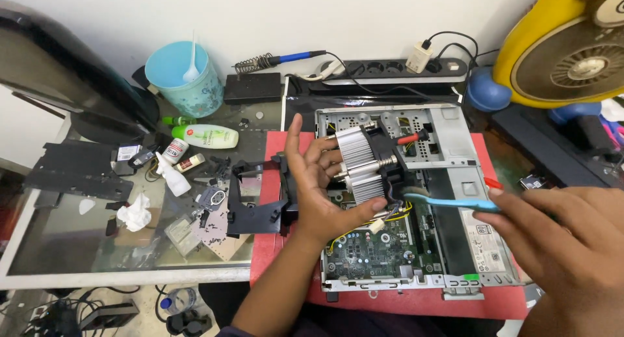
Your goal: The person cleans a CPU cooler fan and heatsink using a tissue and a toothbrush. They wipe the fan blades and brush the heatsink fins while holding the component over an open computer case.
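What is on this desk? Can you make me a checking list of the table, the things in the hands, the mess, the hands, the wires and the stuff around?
Surface: glass-topped table with a red mat under the open computer case.
Job's things: finned metal heatsink held above the green circuit board; blue toothbrush, bristles at the heatsink's lower edge.
Clutter: bottles, crumpled tissue, black plastic parts, blue cup.
Grippers: left hand grips the heatsink; right hand holds the toothbrush.
Cables: yellow wires under the heatsink; black cords at the power strip.
Surroundings: soldering iron, yellow blower, white wall.
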